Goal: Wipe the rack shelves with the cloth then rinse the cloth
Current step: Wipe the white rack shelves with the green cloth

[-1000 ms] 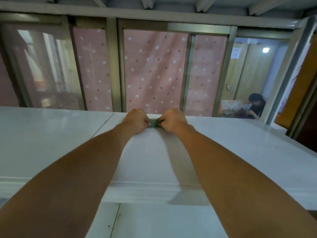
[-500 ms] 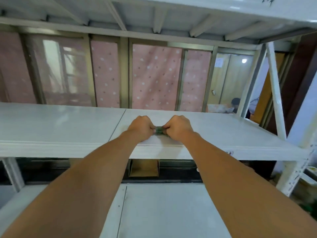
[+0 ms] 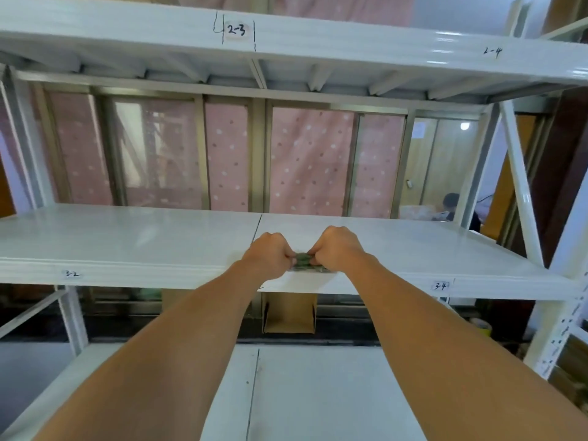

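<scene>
A small green cloth point(image 3: 307, 263) lies bunched at the front edge of the white middle shelf point(image 3: 133, 243) of the rack. My left hand point(image 3: 269, 254) grips its left end and my right hand point(image 3: 337, 249) grips its right end, both fists pressing it onto the shelf. Most of the cloth is hidden inside my fingers. Labels 3-2 and 3-4 are written on this shelf's front lip.
An upper shelf point(image 3: 318, 39) marked 2-3 and 2-4 overhangs closely. A lower shelf point(image 3: 318, 393) sits beneath my arms. A white upright with a diagonal brace point(image 3: 521, 192) stands at right. A cardboard box point(image 3: 289, 313) is behind the rack, and a person point(image 3: 451, 208) sits beyond the window.
My hands and the cloth have slid from the back of the shelf toward its front edge. The camera has pulled back, bringing the upper and lower shelves into view.
</scene>
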Action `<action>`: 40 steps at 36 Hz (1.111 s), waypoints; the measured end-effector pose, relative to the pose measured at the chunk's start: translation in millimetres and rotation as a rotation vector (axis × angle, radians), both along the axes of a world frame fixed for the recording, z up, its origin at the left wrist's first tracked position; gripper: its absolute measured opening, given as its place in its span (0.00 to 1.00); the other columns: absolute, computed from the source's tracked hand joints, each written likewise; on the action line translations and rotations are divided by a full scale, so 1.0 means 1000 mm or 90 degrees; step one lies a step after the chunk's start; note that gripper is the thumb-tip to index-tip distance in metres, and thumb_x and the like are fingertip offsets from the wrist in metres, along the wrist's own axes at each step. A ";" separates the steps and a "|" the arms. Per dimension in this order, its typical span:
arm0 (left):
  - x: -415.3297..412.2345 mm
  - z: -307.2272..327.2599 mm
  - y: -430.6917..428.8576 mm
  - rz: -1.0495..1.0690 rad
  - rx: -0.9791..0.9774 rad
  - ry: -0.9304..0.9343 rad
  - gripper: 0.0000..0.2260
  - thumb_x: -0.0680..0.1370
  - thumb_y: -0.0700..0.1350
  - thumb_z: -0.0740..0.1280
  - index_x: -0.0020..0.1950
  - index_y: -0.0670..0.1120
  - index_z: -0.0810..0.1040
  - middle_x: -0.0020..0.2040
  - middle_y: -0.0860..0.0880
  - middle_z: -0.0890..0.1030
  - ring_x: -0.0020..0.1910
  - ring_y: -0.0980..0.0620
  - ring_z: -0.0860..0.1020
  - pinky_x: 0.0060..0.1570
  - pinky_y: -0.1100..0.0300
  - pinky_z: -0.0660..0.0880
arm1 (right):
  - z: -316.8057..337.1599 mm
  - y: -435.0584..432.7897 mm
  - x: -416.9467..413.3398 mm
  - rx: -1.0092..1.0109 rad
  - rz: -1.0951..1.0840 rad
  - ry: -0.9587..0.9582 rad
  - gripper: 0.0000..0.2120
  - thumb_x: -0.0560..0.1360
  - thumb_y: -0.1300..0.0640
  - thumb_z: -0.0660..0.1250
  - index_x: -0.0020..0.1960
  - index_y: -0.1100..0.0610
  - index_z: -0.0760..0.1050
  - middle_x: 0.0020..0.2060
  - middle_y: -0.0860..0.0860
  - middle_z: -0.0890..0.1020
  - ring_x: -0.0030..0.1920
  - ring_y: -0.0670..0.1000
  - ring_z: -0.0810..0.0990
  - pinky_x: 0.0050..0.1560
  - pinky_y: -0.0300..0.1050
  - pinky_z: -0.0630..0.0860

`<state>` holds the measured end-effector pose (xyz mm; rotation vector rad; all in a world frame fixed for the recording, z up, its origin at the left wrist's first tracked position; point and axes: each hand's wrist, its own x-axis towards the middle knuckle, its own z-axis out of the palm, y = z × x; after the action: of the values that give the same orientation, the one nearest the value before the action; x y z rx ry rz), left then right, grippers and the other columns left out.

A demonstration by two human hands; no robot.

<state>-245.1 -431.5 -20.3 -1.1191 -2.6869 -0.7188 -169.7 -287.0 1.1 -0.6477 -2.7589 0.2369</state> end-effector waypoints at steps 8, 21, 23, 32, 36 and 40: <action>-0.017 0.015 -0.018 -0.032 -0.058 0.009 0.11 0.76 0.47 0.72 0.56 0.46 0.86 0.50 0.49 0.86 0.47 0.50 0.80 0.46 0.63 0.72 | 0.008 -0.016 -0.016 -0.032 0.042 -0.026 0.14 0.69 0.49 0.77 0.52 0.53 0.86 0.44 0.50 0.86 0.44 0.52 0.83 0.50 0.48 0.82; -0.065 0.013 -0.001 -0.006 -0.076 -0.005 0.11 0.74 0.46 0.75 0.55 0.45 0.86 0.48 0.48 0.86 0.47 0.49 0.80 0.46 0.61 0.75 | 0.018 -0.011 -0.051 -0.032 0.084 -0.108 0.14 0.71 0.50 0.77 0.57 0.48 0.85 0.48 0.48 0.87 0.48 0.51 0.84 0.54 0.49 0.82; -0.074 0.012 0.004 0.008 -0.072 -0.010 0.12 0.74 0.47 0.75 0.56 0.45 0.86 0.50 0.47 0.86 0.50 0.48 0.81 0.51 0.59 0.77 | 0.016 -0.005 -0.062 -0.016 0.082 -0.086 0.14 0.71 0.50 0.76 0.56 0.49 0.86 0.47 0.49 0.86 0.47 0.51 0.83 0.54 0.48 0.81; -0.127 0.011 0.033 0.036 -0.084 -0.004 0.13 0.74 0.48 0.74 0.55 0.44 0.86 0.48 0.46 0.84 0.48 0.46 0.80 0.52 0.54 0.79 | 0.007 0.024 -0.126 -0.010 0.078 -0.048 0.12 0.69 0.53 0.74 0.52 0.53 0.86 0.48 0.50 0.87 0.48 0.52 0.83 0.54 0.48 0.81; -0.159 0.011 0.045 0.028 -0.096 0.001 0.12 0.75 0.49 0.73 0.55 0.45 0.86 0.48 0.47 0.85 0.48 0.47 0.80 0.54 0.54 0.79 | 0.005 0.038 -0.157 -0.017 0.079 -0.045 0.11 0.71 0.53 0.74 0.52 0.52 0.87 0.47 0.49 0.87 0.48 0.51 0.83 0.53 0.47 0.81; -0.191 0.012 0.061 0.029 -0.101 -0.001 0.12 0.75 0.48 0.73 0.56 0.46 0.86 0.49 0.47 0.85 0.48 0.47 0.81 0.53 0.56 0.79 | 0.003 0.054 -0.186 -0.025 0.084 -0.041 0.10 0.72 0.53 0.73 0.53 0.50 0.87 0.47 0.49 0.87 0.48 0.51 0.83 0.53 0.46 0.81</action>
<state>-435.7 -370.6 -8.3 -1.0863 -2.8025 -0.5076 -355.9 -232.9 4.0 -0.4909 -2.8697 0.3050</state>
